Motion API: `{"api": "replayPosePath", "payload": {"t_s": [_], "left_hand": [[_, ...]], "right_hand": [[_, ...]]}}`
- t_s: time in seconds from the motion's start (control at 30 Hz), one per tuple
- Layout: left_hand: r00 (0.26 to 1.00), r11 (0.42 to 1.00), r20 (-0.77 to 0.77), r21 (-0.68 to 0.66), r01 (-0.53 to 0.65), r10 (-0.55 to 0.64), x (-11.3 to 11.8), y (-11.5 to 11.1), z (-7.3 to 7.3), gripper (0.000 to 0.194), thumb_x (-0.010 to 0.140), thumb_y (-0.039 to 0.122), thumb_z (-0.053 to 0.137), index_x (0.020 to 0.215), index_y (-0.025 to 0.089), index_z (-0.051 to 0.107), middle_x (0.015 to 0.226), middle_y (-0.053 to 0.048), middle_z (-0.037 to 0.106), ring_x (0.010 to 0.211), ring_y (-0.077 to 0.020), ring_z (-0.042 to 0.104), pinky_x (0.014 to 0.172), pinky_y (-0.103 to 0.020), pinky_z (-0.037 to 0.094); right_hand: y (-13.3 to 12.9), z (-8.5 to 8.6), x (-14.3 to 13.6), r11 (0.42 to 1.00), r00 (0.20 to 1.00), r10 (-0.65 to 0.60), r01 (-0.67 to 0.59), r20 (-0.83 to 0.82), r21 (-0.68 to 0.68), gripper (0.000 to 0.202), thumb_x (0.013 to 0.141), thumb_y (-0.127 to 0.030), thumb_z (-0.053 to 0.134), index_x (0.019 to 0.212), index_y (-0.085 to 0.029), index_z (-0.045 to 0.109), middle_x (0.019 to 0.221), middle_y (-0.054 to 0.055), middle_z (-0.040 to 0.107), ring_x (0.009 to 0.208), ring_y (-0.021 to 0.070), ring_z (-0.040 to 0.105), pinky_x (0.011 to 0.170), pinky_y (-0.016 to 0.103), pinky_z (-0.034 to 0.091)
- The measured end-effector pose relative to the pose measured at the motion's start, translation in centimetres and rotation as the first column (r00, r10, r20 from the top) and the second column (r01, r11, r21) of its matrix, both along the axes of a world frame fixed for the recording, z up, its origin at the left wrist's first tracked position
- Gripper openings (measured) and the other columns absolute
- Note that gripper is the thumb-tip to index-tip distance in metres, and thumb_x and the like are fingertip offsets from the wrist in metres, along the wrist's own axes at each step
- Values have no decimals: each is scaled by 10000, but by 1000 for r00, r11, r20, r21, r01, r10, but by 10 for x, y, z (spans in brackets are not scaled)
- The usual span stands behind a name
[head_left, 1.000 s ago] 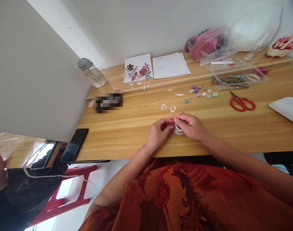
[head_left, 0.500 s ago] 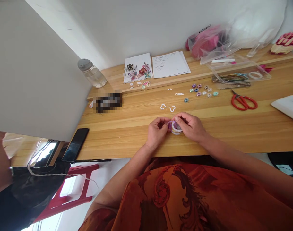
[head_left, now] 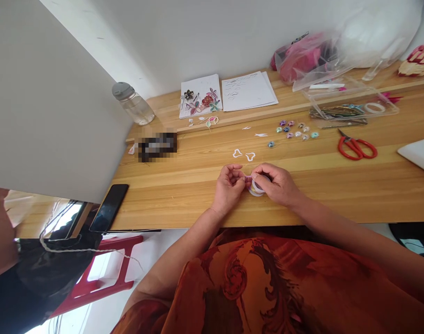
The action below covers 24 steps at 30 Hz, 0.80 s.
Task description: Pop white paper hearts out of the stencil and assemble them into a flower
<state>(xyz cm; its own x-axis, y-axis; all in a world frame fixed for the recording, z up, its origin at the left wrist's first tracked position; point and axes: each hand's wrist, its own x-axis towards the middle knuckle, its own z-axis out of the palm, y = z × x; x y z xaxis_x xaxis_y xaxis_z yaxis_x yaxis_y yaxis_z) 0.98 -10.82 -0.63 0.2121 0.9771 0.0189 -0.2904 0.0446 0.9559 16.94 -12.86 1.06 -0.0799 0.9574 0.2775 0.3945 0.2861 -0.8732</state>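
Note:
My left hand is closed in a pinch on a small purple piece, too small to make out clearly; its other fingers are curled loosely. Close beside it, my right hand has thumb and forefinger pressed together at the right end of that piece. What lies between those fingertips is hidden. Under the right fingers a white-rimmed roll stands on the table, partly covered by the hand. Just beyond the hands lie two white paper outline shapes.
Several small thread bobbins, red-handled scissors and a clear plastic box lie to the right. Behind are paper sheets and a water bottle. A phone rests at the left edge, near another person's arm.
My left fingers have lifted and loosened slightly, and less of the purple piece shows. My right fingertips have shifted left over the roll. The whole view has moved a little.

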Motion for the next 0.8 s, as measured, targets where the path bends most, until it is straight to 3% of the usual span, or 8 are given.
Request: {"api": "replayPosePath", "payload": {"t_s": [0.23, 0.43, 0.8], "left_hand": [[998, 996, -13, -65, 66, -67, -6, -1, 8, 361, 709, 274, 792, 1019, 157, 651, 853, -8, 613, 748, -108, 618, 779, -276, 537], [996, 994, -7, -61, 90, -91, -6, 0, 9, 273, 735, 363, 794, 830, 142, 665, 759, -23, 666, 698, -115, 608, 733, -269, 513], [981, 970, 115, -169, 173, -155, -14, 4, 10, 251, 685, 305, 813, 742, 146, 627, 812, -25, 695, 726, -119, 640, 793, -280, 511]], "right_hand": [[3, -3, 3, 999, 997, 50, -52, -63, -15, 171, 936, -308, 553, 804, -217, 615, 776, 29, 613, 720, 171, 542, 688, 333, 430], [2, -3, 3, 998, 996, 51, -53, -73, -29, 210, 931, -364, 566, 799, -212, 625, 767, 34, 615, 708, 173, 534, 674, 334, 423], [1, -4, 4, 997, 991, 38, -47, -130, -66, 236, 932, -396, 568, 790, -209, 596, 734, 14, 566, 661, 150, 486, 621, 306, 398]]}}
